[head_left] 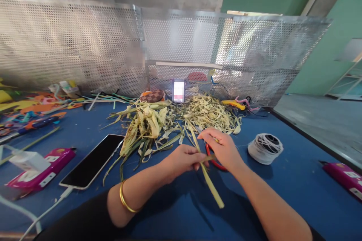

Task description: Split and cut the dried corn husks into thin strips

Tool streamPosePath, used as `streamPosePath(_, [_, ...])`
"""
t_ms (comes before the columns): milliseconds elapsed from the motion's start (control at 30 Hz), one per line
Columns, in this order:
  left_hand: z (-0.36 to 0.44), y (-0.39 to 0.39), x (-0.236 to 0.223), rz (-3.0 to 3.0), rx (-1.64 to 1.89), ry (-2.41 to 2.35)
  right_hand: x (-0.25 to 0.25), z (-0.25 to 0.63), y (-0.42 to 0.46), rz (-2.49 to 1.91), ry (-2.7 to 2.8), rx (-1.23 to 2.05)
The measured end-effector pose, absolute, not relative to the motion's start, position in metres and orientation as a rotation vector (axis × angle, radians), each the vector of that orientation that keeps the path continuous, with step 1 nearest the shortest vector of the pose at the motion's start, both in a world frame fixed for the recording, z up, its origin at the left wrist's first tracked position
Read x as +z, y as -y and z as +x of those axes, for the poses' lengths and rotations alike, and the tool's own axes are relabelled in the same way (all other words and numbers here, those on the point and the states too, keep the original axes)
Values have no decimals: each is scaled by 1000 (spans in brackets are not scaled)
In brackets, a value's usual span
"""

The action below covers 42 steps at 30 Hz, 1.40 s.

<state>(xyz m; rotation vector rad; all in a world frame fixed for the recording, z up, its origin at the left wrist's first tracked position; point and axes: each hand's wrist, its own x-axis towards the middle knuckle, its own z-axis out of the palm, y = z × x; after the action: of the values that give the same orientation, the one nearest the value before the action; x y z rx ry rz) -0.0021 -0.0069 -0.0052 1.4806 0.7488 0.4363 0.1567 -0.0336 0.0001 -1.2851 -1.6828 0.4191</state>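
My left hand [188, 159] pinches a long pale corn husk strip [210, 186]. The strip slants from the husk pile down toward the table's near side. My right hand [219, 145] is just right of it, fingers curled over and pressed together. What they grip is hidden. A short, darker husk end [211, 157] shows between the two hands. Red-handled scissors [218, 165] are partly covered by my right hand; I cannot tell whether it holds them. Beyond my hands lie larger husk leaves [149, 120] and a heap of shredded husk [212, 113].
On the right stand a white thread spool [265, 148] and a magenta power strip [343, 177]. At left are a cabled phone [93, 162], another magenta power strip [60, 155] with a white charger [29, 165], and colourful scraps [36, 109]. A perforated metal screen [181, 41] borders the back.
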Motion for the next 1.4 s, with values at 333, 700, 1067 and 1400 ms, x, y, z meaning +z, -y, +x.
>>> streamPosePath(333, [-9, -1, 2, 1321, 488, -797, 13, 181, 34, -1262, 2194, 359])
streamPosePath(700, [-9, -5, -2, 1249, 617, -835, 7, 174, 36, -1268, 1930, -327])
streamPosePath(1067, [-10, -13, -8, 1299, 781, -964, 5, 159, 44, -1480, 2100, 234])
streamPosePath(1400, [-7, -10, -8, 1292, 740, -910, -6, 150, 42, -1467, 2224, -44])
